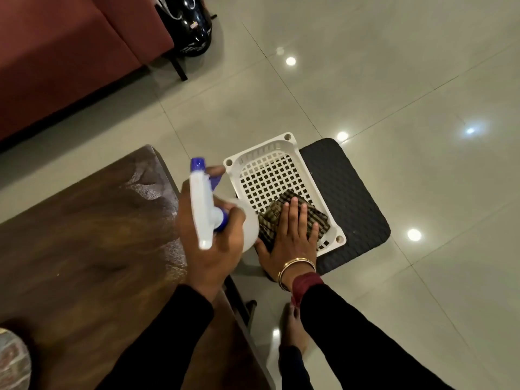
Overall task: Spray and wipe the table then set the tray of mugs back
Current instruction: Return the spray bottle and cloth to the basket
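My left hand (209, 243) grips a white spray bottle (204, 204) with a blue nozzle, held over the right edge of the dark wooden table (84, 249). Wet droplets glisten on the table near its far right edge. My right hand (289, 243) lies flat, fingers straight, on a folded striped cloth (316, 218) inside a white perforated basket (281, 175). The basket sits on a black stool (351, 198) just right of the table. No tray of mugs shows.
A red sofa (70, 60) stands at the far left with a black helmet (194, 21) beside it. Glossy tiled floor (394, 80) spreads to the right. My bare foot (295, 330) stands by the table's edge. A round patterned object (12, 361) sits at the bottom left.
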### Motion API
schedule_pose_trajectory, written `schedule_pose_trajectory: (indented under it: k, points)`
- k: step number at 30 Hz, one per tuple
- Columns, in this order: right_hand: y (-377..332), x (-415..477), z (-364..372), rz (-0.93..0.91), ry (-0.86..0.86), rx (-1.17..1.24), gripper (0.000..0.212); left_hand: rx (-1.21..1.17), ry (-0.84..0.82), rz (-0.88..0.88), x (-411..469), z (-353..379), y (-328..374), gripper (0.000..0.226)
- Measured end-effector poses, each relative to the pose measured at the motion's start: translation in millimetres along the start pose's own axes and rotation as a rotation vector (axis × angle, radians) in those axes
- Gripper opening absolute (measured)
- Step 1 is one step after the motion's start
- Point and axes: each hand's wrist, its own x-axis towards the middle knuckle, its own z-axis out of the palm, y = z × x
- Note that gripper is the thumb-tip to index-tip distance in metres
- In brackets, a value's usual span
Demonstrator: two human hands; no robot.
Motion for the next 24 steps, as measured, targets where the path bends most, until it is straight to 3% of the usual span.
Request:
schedule_pose_trajectory:
  k: [2,7,14,21,24]
  points:
    - [2,0,-1,-0.010,0.005,0.017,0.107,-0.001,-0.046,0.037,22,20,7,0.066]
    - [0,1,2,-0.026,0.033,0.014,0.105,-0.141,-0.286,0.078,85,67,-2,0.051]
    - [0,1,8,-0.016,0.068,0.019,0.106,-0.009,-0.182,0.105,90,119,-34,0.056]
    - [1,3,9,-0.014,0.085,0.011,0.107,-0.039,-0.203,0.066,91,126,-47,0.054]
    - [0,2,8,-0.017,0.077,0.023,0.106,-0.060,-0.220,0.038,85,121,-52,0.066]
